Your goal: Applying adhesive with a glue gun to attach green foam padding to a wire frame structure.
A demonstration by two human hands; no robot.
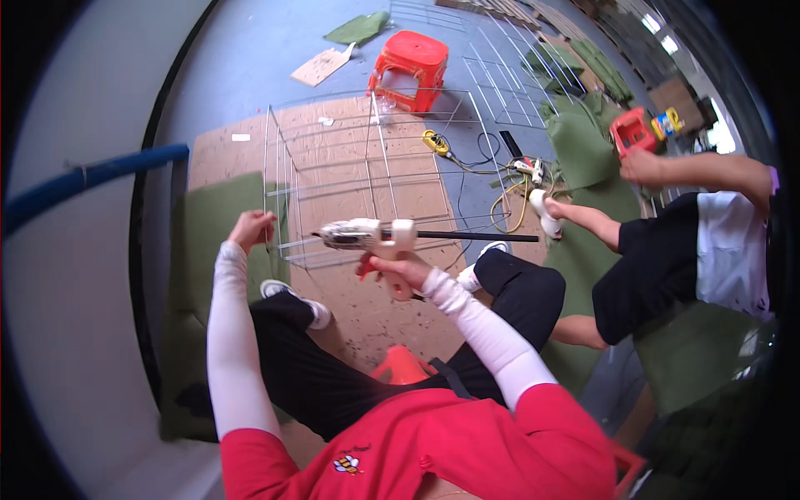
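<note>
My right hand (pixel 402 272) is wrapped round the handle of a white hot glue gun (pixel 403 237) with a red trigger. The gun's smeared nozzle end points left, and a long black glue stick (pixel 483 237) juts out of its back. In front of me stands a thin metal wire frame (pixel 385 158), box-shaped and open-sided. My left hand (pixel 252 228) has its fingers pinched together at the frame's left side wire, apart from the nozzle. Green fabric (pixel 221 225) lies beneath and beside that hand.
Brown cardboard (pixel 225 154) covers the floor. A red plastic stool (pixel 414 62) stands beyond the frame. Rightward are a yellow power strip (pixel 435 143) with cables, another glue gun (pixel 533 171), more wire frames (pixel 508 75) and green fabric (pixel 583 142). A co-worker (pixel 692 242) sits at my right.
</note>
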